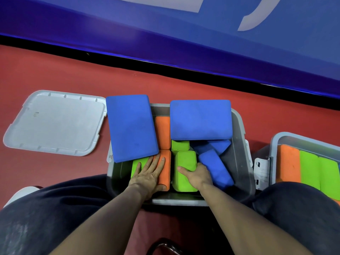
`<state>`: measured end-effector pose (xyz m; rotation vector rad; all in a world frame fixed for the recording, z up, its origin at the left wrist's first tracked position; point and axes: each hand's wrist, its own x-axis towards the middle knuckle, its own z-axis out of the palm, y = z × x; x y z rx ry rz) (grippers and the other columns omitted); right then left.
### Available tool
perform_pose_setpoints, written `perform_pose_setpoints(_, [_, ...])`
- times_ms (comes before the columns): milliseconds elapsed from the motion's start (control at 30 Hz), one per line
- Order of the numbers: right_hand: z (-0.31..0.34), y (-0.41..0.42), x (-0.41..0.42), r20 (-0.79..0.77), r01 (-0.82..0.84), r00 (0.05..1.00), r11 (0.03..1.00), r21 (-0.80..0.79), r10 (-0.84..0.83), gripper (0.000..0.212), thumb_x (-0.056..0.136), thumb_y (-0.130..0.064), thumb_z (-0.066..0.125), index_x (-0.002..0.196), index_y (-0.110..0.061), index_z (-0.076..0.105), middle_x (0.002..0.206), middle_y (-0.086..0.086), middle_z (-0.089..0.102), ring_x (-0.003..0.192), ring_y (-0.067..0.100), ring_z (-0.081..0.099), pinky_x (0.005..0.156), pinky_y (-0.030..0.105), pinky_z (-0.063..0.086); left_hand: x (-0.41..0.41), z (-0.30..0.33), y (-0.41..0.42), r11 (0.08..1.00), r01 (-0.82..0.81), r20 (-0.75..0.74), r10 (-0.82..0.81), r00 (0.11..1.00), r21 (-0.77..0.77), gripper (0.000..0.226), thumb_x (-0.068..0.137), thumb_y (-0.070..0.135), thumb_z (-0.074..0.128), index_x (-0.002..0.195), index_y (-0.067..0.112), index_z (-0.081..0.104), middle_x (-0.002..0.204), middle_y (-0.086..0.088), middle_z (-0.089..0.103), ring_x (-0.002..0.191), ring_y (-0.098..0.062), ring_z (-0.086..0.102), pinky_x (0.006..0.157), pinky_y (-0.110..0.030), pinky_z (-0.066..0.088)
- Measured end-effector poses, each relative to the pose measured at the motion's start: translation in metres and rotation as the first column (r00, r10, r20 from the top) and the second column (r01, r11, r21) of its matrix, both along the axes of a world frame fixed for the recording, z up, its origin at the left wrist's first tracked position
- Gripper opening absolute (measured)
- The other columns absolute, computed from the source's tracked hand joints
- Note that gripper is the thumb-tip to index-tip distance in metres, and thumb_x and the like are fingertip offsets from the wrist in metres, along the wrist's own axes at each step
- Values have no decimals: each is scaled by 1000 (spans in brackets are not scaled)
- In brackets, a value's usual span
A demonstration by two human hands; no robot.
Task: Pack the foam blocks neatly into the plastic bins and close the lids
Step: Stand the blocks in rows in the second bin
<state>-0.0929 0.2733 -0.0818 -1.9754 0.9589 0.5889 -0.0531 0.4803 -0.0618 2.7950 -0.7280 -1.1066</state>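
Note:
A grey plastic bin (239,144) stands on the floor between my knees, holding foam blocks. Two large blue blocks lie on top: one (130,126) leans over the left rim, the other (200,119) covers the far right. Below stand orange blocks (162,133), green blocks (184,172) and smaller blue blocks (215,168). My left hand (149,175) presses flat with straight fingers on a green block (136,167) and an orange block (165,173). My right hand (196,176) grips the near green block, thumb across its top, fingers hidden beside a blue block.
The bin's grey lid (55,122) lies flat on the red floor at the left. A second grey bin (294,140) with orange and green blocks stands at the right. A blue padded wall (184,34) runs along the far side. My knees flank the bin.

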Motion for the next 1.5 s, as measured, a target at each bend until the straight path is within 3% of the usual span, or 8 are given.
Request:
perform_pose_setpoints(200, [-2, 22, 3, 3, 36, 999, 999, 21, -36, 94, 39, -88, 69, 105, -21, 64, 107, 0, 71, 102, 26, 68, 93, 47, 55, 1, 1, 0, 1000, 11, -5, -11, 1000, 4, 102, 94, 66, 49, 156, 34, -26, 162, 12, -33, 153, -13, -24, 126, -50, -6])
perform_pose_setpoints(400, [-10, 23, 7, -13, 32, 999, 997, 72, -31, 102, 36, -89, 67, 109, -19, 67, 107, 0, 73, 102, 23, 69, 91, 42, 57, 1, -2, 0, 1000, 16, -1, -16, 1000, 15, 104, 93, 66, 50, 156, 33, -26, 163, 11, -32, 153, -14, -24, 125, -50, -5])
perform_pose_setpoints(633, [-1, 30, 9, -1, 54, 999, 996, 73, -55, 84, 75, -57, 82, 136, -7, 55, 132, 9, 64, 124, 28, 60, 104, 34, 48, 2, -5, -1, 1000, 7, -12, -7, 1000, 11, 104, 94, 65, 50, 156, 33, -26, 163, 10, -31, 153, -14, -24, 125, -51, -5])
perform_pose_setpoints(900, [-4, 22, 8, -7, 2, 1000, 996, 92, -1, 90, 55, -77, 76, 120, -16, 64, 118, 3, 71, 110, 23, 67, 96, 38, 54, 2, 0, -3, 1000, 5, -15, -5, 1000, -2, 104, 94, 64, 52, 157, 31, -24, 164, 9, -29, 154, -15, -22, 126, -50, -2])
perform_pose_setpoints(1167, [41, -32, -9, 287, 126, 958, 928, -351, -21, 53, 78, -54, 80, 113, -16, 69, 117, 6, 68, 113, 30, 61, 93, 41, 49, -3, 4, -16, 997, -24, 47, 28, 999, -68, 99, 95, 62, 51, 160, 27, -16, 166, 6, -25, 156, -24, -13, 127, -42, 3])
perform_pose_setpoints(1267, [37, -57, -23, 183, 140, 981, 880, -455, -62, 71, 73, -60, 80, 125, -16, 62, 127, 11, 60, 120, 35, 53, 100, 46, 43, -7, 6, -26, 999, -52, 129, 53, 990, -12, 100, 94, 66, 48, 161, 25, -13, 169, 3, -18, 157, -25, -6, 127, -41, 6])
perform_pose_setpoints(1400, [25, -71, -36, 51, 135, 991, 955, -263, -126, 92, 65, -69, 80, 136, -17, 54, 132, 11, 63, 120, 35, 59, 99, 45, 49, -6, 11, -44, 995, -97, 331, 81, 940, 32, 92, 95, 71, 37, 163, 20, 1, 169, 1, 9, 151, -24, 18, 119, -38, 23])
perform_pose_setpoints(1500, [10, -76, -36, 59, 130, 991, 972, -193, -121, 103, 47, -85, 66, 130, -25, 56, 122, 6, 69, 110, 33, 65, 93, 46, 54, -4, 8, -58, 999, -45, 323, 53, 945, -30, 91, 95, 71, 37, 163, 23, -1, 170, -1, 2, 154, -25, 12, 120, -40, 19])
